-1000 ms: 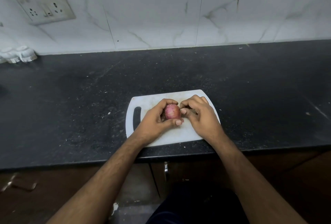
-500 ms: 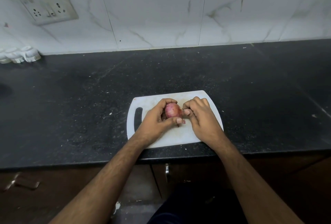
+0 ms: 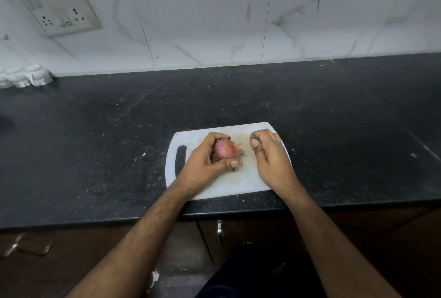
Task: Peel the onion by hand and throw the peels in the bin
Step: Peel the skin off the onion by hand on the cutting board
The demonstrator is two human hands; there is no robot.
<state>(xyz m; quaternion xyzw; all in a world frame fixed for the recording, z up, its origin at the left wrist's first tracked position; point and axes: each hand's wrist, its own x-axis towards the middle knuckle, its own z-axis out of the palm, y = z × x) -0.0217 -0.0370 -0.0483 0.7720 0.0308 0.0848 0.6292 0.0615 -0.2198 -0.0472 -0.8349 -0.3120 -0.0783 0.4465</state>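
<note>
Now onion (image 3: 224,150) in left hand (image 3: 205,163)

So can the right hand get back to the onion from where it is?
Probably yes. The right hand sits beside the onion on the cutting board, with only bare board between them; the left hand leaves that side uncovered.

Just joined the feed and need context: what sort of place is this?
Most likely a home kitchen: a dark stone counter against a marble-look tiled wall with a socket plate, and a white cutting board holding a red onion.
</note>
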